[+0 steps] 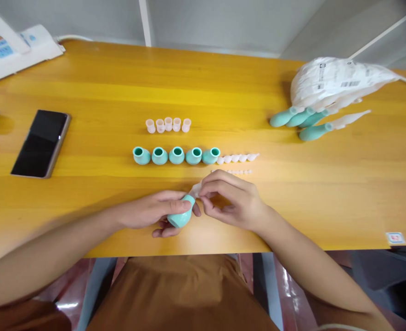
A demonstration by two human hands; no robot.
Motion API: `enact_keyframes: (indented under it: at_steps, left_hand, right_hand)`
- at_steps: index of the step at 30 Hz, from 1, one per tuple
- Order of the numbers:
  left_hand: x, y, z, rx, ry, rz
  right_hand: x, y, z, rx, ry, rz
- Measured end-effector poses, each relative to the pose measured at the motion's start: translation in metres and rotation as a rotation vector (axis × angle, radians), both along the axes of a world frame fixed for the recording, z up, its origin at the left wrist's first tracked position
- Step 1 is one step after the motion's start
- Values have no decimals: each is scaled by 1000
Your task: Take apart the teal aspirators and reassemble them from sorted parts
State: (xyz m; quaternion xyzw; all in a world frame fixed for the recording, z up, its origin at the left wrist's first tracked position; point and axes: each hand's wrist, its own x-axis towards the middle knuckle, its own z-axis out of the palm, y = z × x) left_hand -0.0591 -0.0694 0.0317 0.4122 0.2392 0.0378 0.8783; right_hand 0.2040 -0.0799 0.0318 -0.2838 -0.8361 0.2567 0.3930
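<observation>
The bulb point(179, 218) is a glossy, pale teal, rounded and full at its lower end and narrowing to a neck where a whitish, translucent tip point(196, 188) emerges. It is held tilted above the counter point(120, 243), near its front edge, its neck leaning up toward the right hand point(237, 200). The left hand point(144, 210) grasps the bulb, thumb laid across its upper side. The right hand pinches the tip between its fingertips, which partly hide it. Just beyond, five similar teal pots point(177, 155) stand in a row, dark mouths showing.
</observation>
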Motion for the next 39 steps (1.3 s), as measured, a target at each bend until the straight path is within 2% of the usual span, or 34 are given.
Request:
enact_keyframes:
  at_steps: [9, 20, 28, 34, 39]
  left_hand:
    - [2, 0, 3, 67, 54, -61]
    - [3, 0, 6, 114, 84, -99]
    - [4, -2, 6, 80, 89, -11]
    - [5, -1, 4, 35, 37, 27]
    - [5, 0, 3, 27, 11, 27]
  right_hand:
    - [-1, -4, 1, -208, 8, 52]
    - [-1, -4, 0, -120, -109, 53]
    - [-3, -5, -7, -29, -34, -30]
    - [-5, -6, -5, -102, 50, -66]
    - [-6, -5, -3, -155, 85, -43]
